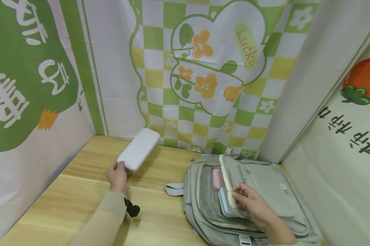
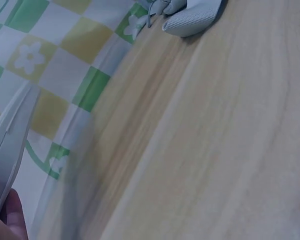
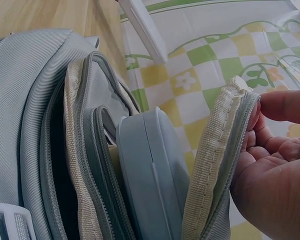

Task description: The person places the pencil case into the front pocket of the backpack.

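My left hand (image 1: 118,177) grips the near end of a white oblong case (image 1: 139,148), which is held tilted above the table's far left part. In the left wrist view only the side of the white case (image 2: 10,140) and part of the hand show. A grey backpack (image 1: 271,188) lies on the right, its front pocket unzipped. My right hand (image 1: 254,203) pinches the cream-trimmed edge of the pocket flap (image 3: 212,165) and holds it up. Inside the pocket sit a pink case (image 1: 217,179) and a light blue case (image 3: 152,165).
The wooden table (image 1: 160,218) meets a checked green and yellow cloth (image 1: 185,116) hanging at the back. A grey strap loop (image 1: 174,189) sticks out left of the backpack. White printed cloths hang on both sides. A black strap (image 1: 131,207) is on the left wrist.
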### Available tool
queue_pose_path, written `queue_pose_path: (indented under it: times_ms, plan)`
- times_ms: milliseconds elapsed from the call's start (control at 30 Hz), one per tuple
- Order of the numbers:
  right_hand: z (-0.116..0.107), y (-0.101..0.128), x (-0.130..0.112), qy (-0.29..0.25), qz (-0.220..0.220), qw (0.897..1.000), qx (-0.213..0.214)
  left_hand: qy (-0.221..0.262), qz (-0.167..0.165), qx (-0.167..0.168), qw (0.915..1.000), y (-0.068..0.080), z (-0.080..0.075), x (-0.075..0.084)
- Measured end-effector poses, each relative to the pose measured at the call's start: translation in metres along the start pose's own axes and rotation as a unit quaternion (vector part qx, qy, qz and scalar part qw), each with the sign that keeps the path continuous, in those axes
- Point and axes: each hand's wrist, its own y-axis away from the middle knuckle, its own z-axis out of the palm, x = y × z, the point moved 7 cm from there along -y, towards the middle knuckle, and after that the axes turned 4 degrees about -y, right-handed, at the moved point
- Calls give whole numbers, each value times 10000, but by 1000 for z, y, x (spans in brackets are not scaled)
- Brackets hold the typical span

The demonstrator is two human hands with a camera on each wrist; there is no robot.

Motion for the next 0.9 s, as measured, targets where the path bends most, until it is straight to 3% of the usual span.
queue_pose_path:
  times_ms: [167,333,467,667,900]
  plan:
    - [1,2,3,-23,29,10000,-11,-7,-79,-603,9981,7,14,3]
    - [-1,2,1,-3,-53,10000,-3,-217,-184,-1329,9907,17,37,9]
    - [-3,2,-1,-7,-119,9999,-1,-395,-254,-1799,9826,28,57,13]
    - [-5,4,-6,-40,-282,9996,-25,-731,-73,-2434,9671,49,92,16]
    - [-7,7,-9,-26,-251,9997,-29,-1051,-15,-2951,9497,74,128,6]
